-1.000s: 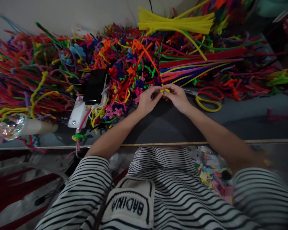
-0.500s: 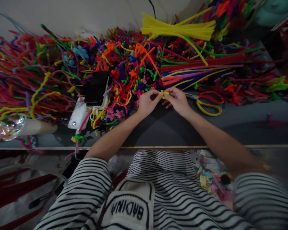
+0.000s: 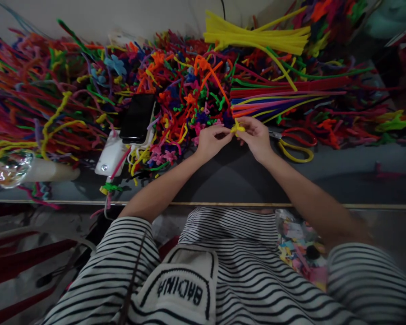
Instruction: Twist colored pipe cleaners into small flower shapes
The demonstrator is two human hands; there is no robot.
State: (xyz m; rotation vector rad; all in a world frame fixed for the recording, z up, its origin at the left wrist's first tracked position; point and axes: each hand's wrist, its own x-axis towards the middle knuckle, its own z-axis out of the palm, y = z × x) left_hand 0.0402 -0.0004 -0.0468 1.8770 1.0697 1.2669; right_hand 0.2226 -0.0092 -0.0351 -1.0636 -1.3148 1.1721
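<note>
A small yellow pipe cleaner (image 3: pixel 237 128), bent into a flower-like shape, is between my two hands over the front of the dark table. My right hand (image 3: pixel 256 137) pinches it from the right, thumb and fingers closed on it. From the left, my left hand (image 3: pixel 213 142) has thumb and forefinger pinched together at its edge; the exact contact is too small to make out. Just right of my right hand lie scissors (image 3: pixel 296 143) with red and yellow handles. Behind my hands is a bundle of straight pipe cleaners (image 3: pixel 277 97) in several colours.
A heap of tangled pipe cleaners (image 3: pixel 30 104) fills the left and back. A black phone (image 3: pixel 137 118) rests over a white device (image 3: pixel 108 155). A clear-topped cup (image 3: pixel 50 170) lies at the left. A yellow bundle (image 3: pixel 257 36) tops the pile. The table edge (image 3: pixel 233 204) runs before me.
The yellow shape has turned, showing more of its loops in my right fingers. Both hands have shifted slightly right in the view.
</note>
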